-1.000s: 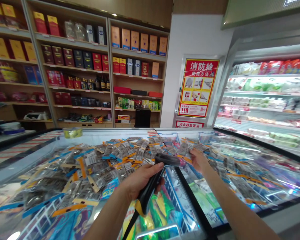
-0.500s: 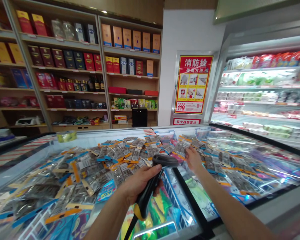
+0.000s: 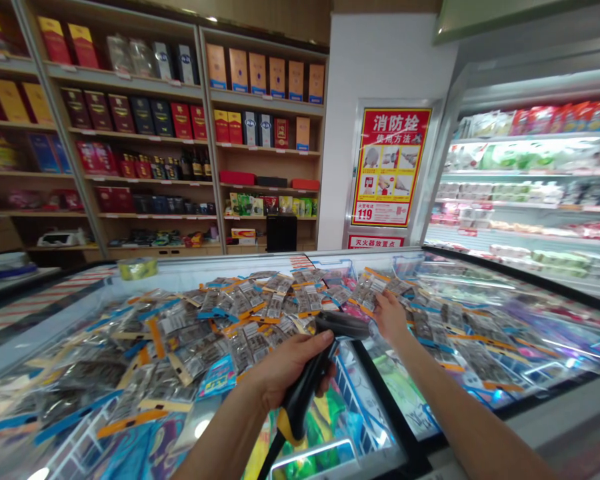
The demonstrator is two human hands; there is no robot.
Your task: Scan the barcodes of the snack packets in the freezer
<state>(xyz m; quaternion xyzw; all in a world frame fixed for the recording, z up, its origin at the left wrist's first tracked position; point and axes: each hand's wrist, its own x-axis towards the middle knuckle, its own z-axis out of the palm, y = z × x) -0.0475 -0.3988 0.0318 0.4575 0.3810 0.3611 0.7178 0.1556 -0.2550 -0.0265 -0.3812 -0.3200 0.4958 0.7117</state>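
My left hand [image 3: 297, 370] is wrapped round the handle of a black and yellow barcode scanner [image 3: 343, 325]. The scanner's head points right, towards my right hand, and its cable runs down out of view. My right hand [image 3: 391, 317] grips the edge of a clear snack packet [image 3: 369, 290] with an orange strip and a printed label facing me. Many similar packets [image 3: 250, 293] with blue or orange strips lie heaped on the freezer's glass top [image 3: 375, 400] around both hands.
A roll of yellowish tape [image 3: 137, 268] sits at the freezer's back left. The black frame bar [image 3: 380, 393] divides the glass. Behind stand shelves of boxes [image 3: 260, 153], a red fire-hydrant poster [image 3: 390, 167] and a lit open cooler [image 3: 530, 193].
The view has shifted slightly, moving the scene a little right. The scanner has moved slightly right, closer to the packet in my right hand. Both hands keep their hold.
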